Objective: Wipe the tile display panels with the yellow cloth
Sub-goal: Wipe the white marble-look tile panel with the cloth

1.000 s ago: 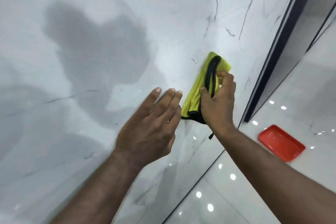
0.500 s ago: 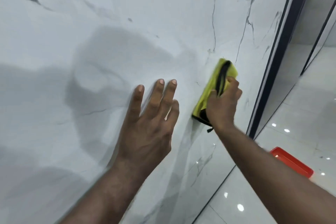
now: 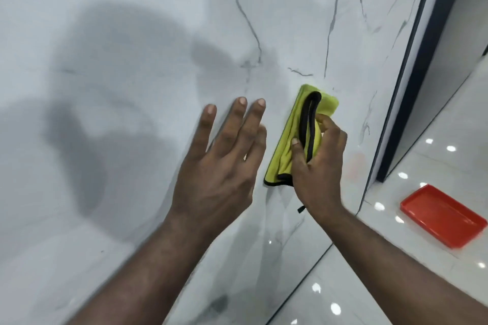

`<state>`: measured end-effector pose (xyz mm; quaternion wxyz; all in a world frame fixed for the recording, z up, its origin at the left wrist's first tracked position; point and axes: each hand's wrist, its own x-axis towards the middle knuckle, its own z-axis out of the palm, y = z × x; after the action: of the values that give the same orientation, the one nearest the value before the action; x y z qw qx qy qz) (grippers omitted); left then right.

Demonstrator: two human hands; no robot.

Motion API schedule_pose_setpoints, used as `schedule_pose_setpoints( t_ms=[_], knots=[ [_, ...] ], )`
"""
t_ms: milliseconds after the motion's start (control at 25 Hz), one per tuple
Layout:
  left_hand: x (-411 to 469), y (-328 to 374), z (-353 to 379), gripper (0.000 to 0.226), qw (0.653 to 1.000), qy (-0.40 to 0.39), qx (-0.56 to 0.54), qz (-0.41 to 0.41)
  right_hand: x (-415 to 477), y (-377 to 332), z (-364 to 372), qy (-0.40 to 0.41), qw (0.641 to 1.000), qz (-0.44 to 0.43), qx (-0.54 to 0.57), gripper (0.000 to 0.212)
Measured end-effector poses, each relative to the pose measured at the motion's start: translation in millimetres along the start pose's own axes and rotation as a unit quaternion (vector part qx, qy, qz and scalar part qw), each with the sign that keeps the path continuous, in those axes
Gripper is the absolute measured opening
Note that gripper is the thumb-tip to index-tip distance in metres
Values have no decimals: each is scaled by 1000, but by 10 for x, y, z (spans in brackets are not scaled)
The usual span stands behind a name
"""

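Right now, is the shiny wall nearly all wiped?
How much is done can't be told: the marble-look tile panel shows no marks either way. In hand: the right hand grips the folded yellow cloth against it, left hand flat beside it. Left, probably: the wide stretch left of the cloth.

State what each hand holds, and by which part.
The right hand grips the folded yellow cloth by its lower half, thumb and fingers curled round the black-edged fold, against the tile panel. The left hand holds nothing, fingers straight.

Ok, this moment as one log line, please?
right hand: grips yellow cloth against tile panel | left hand: open, near panel
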<state>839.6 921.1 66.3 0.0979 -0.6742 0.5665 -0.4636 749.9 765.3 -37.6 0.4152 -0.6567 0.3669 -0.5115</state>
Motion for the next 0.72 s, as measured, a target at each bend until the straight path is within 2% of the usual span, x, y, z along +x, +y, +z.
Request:
schedule_pose_setpoints(
  t_ms=[40, 160, 280, 400, 520, 600, 720],
  knots=[
    [47, 65, 68, 51, 1000, -1, 4, 17, 8, 188, 17, 4, 1000, 21, 3, 56],
    [63, 183, 234, 55, 994, -3, 55, 89, -53, 618, 42, -9, 981, 192, 17, 58],
    [44, 201, 295, 59, 990, -2, 74, 121, -240, 1205, 67, -43, 977, 207, -31, 57],
    [31, 200, 266, 53, 985, -2, 83, 149, -389, 1612, 90, -85, 932, 349, -56, 58],
    [40, 188, 270, 50, 985, 8, 83, 152, -462, 1823, 93, -111, 926, 354, -69, 61],
    [37, 185, 258, 54, 984, 12, 94, 149, -413, 1883, 67, -117, 911, 389, -69, 56],
    [46, 203, 282, 55, 984, 10, 92, 152, -281, 1903, 58, -87, 931, 345, -88, 54]
  ],
)
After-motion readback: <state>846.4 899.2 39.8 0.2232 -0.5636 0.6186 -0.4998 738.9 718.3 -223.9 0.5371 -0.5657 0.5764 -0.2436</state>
